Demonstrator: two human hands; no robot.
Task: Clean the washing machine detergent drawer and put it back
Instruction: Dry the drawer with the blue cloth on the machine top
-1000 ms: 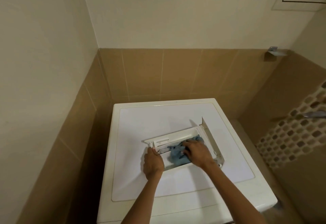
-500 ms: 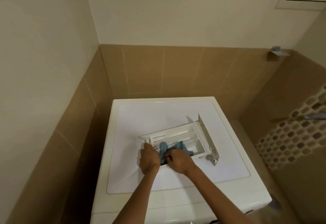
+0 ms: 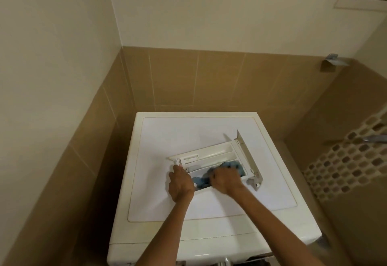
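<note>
The right hand [image 3: 225, 180], its grip bunching the blue cloth [image 3: 234, 164], is sliding back toward the front-panel end, so the wiping is continuing. The left hand [image 3: 181, 184] is gripping the rear end of the detergent drawer [image 3: 211, 154]. The drawer is lying on the washing machine top [image 3: 188, 136], its long axis running left to right and its front panel pointing right.

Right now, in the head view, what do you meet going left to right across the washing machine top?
First the left hand gripping the detergent drawer → right hand holding the blue cloth → the drawer's upright front panel.
</note>
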